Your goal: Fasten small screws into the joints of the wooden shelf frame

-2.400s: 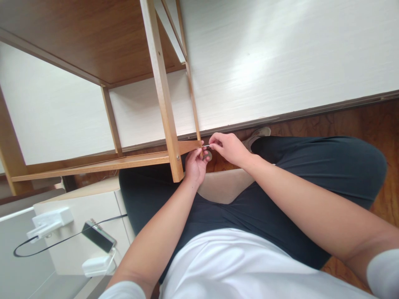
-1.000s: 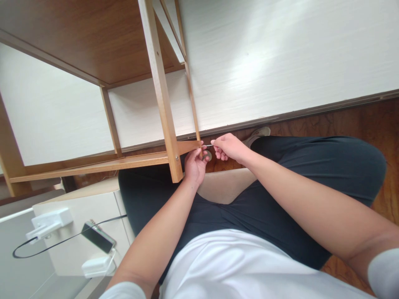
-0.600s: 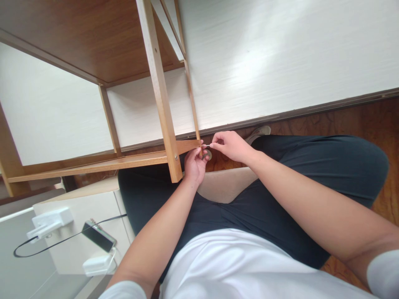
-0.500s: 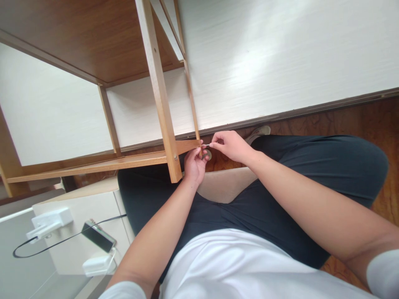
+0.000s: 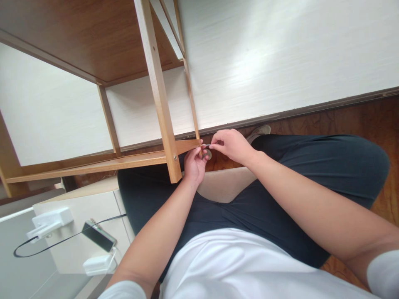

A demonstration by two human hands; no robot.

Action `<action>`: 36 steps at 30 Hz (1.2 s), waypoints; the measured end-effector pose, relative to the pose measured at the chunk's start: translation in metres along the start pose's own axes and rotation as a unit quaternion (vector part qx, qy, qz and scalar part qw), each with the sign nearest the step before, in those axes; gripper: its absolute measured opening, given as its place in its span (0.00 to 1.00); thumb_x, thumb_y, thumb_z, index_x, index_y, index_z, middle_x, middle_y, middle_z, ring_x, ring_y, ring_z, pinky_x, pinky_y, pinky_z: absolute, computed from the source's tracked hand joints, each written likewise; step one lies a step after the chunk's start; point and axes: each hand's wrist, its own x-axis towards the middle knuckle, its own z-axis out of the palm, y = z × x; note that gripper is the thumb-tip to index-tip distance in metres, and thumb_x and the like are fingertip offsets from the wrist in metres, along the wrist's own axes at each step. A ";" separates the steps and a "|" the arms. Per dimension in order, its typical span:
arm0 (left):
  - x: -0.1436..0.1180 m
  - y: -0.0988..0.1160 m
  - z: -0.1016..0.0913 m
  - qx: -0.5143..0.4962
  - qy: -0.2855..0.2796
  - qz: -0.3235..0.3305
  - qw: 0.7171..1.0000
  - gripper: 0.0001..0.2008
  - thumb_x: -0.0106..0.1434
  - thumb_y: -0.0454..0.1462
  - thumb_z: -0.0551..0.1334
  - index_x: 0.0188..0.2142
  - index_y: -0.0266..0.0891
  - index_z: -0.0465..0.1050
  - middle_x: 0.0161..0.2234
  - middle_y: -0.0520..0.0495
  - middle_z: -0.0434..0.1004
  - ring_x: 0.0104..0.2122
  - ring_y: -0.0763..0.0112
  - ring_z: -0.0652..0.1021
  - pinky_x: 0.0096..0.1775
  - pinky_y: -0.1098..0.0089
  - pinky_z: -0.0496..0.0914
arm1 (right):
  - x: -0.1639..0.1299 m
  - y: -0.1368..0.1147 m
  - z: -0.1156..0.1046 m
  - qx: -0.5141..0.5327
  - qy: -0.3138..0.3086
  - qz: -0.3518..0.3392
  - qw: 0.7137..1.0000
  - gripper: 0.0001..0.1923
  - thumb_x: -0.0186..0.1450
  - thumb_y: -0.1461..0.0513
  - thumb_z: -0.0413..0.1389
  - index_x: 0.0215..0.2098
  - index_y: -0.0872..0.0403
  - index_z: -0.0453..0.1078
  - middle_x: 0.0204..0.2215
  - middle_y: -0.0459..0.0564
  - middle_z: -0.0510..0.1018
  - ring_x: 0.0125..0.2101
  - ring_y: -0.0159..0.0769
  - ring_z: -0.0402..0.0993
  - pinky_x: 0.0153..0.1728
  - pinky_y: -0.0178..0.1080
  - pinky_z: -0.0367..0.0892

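The thin metal tool [image 5: 206,145], probably a small hex key or a screw shank, looks light, stiff and smooth, so it likely slips or twists easily between bare fingers; the sensible hold is a fingertip pinch near its free end, as far from the wood as the short shaft allows. It shows only as a short pale silver sliver, too small to tell its tip. It sits at the right end of the lower rail [image 5: 187,146] of the wooden shelf frame [image 5: 158,95], just above the person's lap, between the two hands. The right hand [image 5: 229,145] has its grip closed on the tool's right end with thumb and forefinger. The left hand [image 5: 193,164] closes from below around the rail end and a small round grey part [image 5: 208,155], its thumb touching the tool. The frame is light brown wood, lying tilted against the white wall [image 5: 280,58], and looks rigid and fairly light.
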 end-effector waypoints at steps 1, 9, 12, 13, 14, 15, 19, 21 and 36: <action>0.000 0.000 0.000 0.003 -0.001 0.002 1.000 0.14 0.54 0.37 0.70 0.42 0.41 0.81 0.34 0.49 0.82 0.30 0.76 0.77 0.33 0.73 0.66 | 0.000 0.000 0.000 -0.007 -0.003 -0.002 1.000 0.07 0.67 0.61 0.62 0.30 0.52 0.78 0.30 0.48 0.79 0.33 0.38 0.71 0.34 0.38 0.58; 0.001 0.000 -0.003 0.006 -0.011 0.004 1.000 0.20 0.54 0.37 0.70 0.49 0.43 0.80 0.35 0.50 0.82 0.30 0.77 0.77 0.33 0.73 0.66 | -0.001 0.000 0.002 -0.039 -0.003 0.000 0.999 0.07 0.68 0.60 0.62 0.33 0.52 0.78 0.34 0.50 0.81 0.36 0.40 0.73 0.37 0.39 0.60; 0.000 0.000 -0.001 0.006 -0.008 0.005 1.000 0.19 0.55 0.37 0.70 0.48 0.43 0.80 0.35 0.49 0.82 0.30 0.76 0.77 0.33 0.73 0.66 | -0.001 -0.001 0.002 -0.045 0.001 0.009 0.999 0.06 0.68 0.59 0.62 0.33 0.51 0.79 0.34 0.50 0.82 0.36 0.41 0.74 0.37 0.39 0.60; 0.000 0.000 -0.001 0.006 -0.005 0.005 1.000 0.19 0.55 0.37 0.69 0.47 0.43 0.80 0.35 0.49 0.82 0.30 0.75 0.77 0.32 0.73 0.66 | -0.002 -0.001 0.003 -0.044 0.003 0.010 0.999 0.06 0.68 0.59 0.62 0.34 0.51 0.79 0.34 0.50 0.82 0.36 0.41 0.75 0.37 0.39 0.60; 0.000 0.000 -0.001 0.006 -0.002 0.005 1.000 0.18 0.55 0.37 0.69 0.47 0.42 0.80 0.34 0.48 0.82 0.30 0.75 0.77 0.32 0.73 0.66 | -0.002 -0.001 0.003 -0.043 0.004 0.011 0.999 0.07 0.68 0.59 0.62 0.34 0.51 0.80 0.34 0.51 0.82 0.36 0.42 0.75 0.37 0.39 0.60; 0.000 0.000 0.000 0.006 0.001 0.004 1.000 0.18 0.55 0.37 0.69 0.46 0.42 0.80 0.34 0.48 0.82 0.30 0.75 0.77 0.32 0.73 0.66 | -0.002 -0.001 0.003 -0.041 0.005 0.012 0.999 0.07 0.68 0.58 0.62 0.34 0.51 0.80 0.35 0.51 0.83 0.37 0.42 0.75 0.38 0.40 0.60; 0.000 0.000 -0.001 0.005 -0.003 0.001 1.000 0.18 0.55 0.37 0.69 0.47 0.42 0.80 0.34 0.49 0.82 0.30 0.75 0.77 0.32 0.72 0.66 | -0.003 0.000 0.004 -0.037 0.014 0.008 0.999 0.08 0.68 0.58 0.62 0.33 0.51 0.81 0.35 0.51 0.83 0.38 0.42 0.76 0.39 0.40 0.61; 0.001 0.000 -0.002 0.003 -0.008 0.002 1.000 0.19 0.55 0.37 0.69 0.48 0.43 0.80 0.34 0.49 0.82 0.30 0.75 0.78 0.33 0.72 0.66 | -0.004 0.001 0.005 -0.035 0.021 0.001 0.999 0.08 0.68 0.58 0.62 0.34 0.51 0.81 0.35 0.51 0.83 0.38 0.43 0.76 0.40 0.40 0.61; 0.000 0.000 0.001 -0.004 0.001 0.000 1.000 0.13 0.53 0.37 0.70 0.40 0.40 0.81 0.33 0.49 0.81 0.29 0.76 0.76 0.32 0.73 0.65 | -0.002 0.002 0.003 -0.017 0.005 0.020 1.000 0.08 0.69 0.57 0.62 0.35 0.51 0.81 0.32 0.48 0.84 0.33 0.39 0.76 0.36 0.37 0.60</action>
